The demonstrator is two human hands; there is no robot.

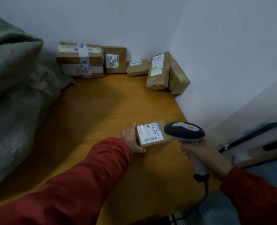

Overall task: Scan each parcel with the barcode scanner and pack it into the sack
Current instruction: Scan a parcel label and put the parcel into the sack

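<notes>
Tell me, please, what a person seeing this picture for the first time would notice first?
First, near the middle front, the right hand grips a barcode scanner aimed down at the white label of a small parcel, which the left hand holds on the wooden table. Next, a big grey-green sack fills the left side, and more cardboard parcels stand in a row along the far wall.
</notes>
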